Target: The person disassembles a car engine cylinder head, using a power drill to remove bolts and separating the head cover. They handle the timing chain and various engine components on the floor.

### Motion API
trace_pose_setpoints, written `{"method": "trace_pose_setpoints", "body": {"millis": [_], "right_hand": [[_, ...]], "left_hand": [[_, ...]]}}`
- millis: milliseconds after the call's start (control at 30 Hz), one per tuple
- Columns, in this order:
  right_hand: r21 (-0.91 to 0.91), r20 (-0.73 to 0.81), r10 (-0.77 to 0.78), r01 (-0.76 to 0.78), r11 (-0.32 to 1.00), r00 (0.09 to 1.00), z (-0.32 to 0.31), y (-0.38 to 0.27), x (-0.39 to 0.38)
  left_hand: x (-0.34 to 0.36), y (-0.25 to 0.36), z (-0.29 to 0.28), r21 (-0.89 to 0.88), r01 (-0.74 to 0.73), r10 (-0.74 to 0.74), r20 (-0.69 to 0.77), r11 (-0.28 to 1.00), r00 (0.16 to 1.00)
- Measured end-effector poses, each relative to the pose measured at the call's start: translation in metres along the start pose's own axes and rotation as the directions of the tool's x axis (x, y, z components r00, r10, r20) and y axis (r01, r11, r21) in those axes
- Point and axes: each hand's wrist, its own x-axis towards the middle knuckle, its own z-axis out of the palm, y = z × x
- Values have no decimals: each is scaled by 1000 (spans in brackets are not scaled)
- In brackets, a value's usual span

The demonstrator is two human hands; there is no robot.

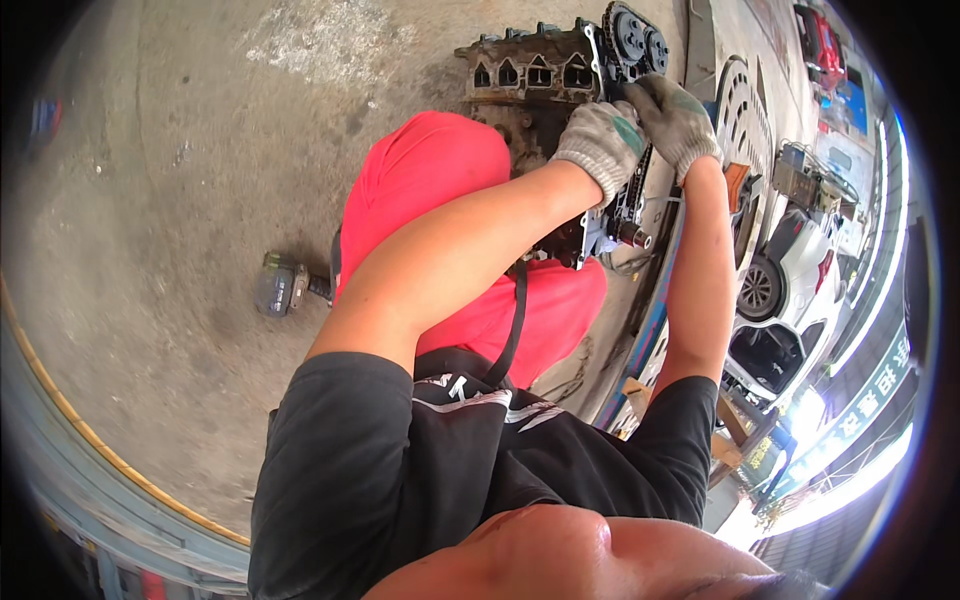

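Note:
A dirty engine [530, 78] stands on the floor in front of my knees, with several ports along its side. Two dark toothed sprockets [640, 42] sit at its far right end, wrapped by a chain. Lower down that end face, a timing chain [632, 190] runs toward a protruding shaft end [636, 236]. My left hand [604, 138], in a grey knitted glove, is closed against this end face below the sprockets. Beside it my right hand [672, 118], gloved alike, has its fingers curled in just under the sprockets. Whatever is between the fingers of either hand is hidden.
A cordless power tool [284, 284] lies on the concrete floor to my left. Close on my right runs a long metal frame with a slotted plate [742, 115]. Beyond it are another engine-like assembly [808, 175], a white car [785, 300] and a red vehicle [822, 48].

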Motion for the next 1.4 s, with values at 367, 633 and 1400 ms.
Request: {"method": "trace_pose_setpoints", "body": {"millis": [367,633,1400], "right_hand": [[370,151,-37,-22,929,988,13,36,-1],[589,32,-288,215,779,957,42,64,7],[508,22,-112,86,857,993,17,38,3]], "left_hand": [[0,5,-14,-70,51,-51,10,996,999],[-5,1,-5,-64,14,-19,-88,998,996],[-2,2,-2,-5,-8,8,-31,1000,999]]}}
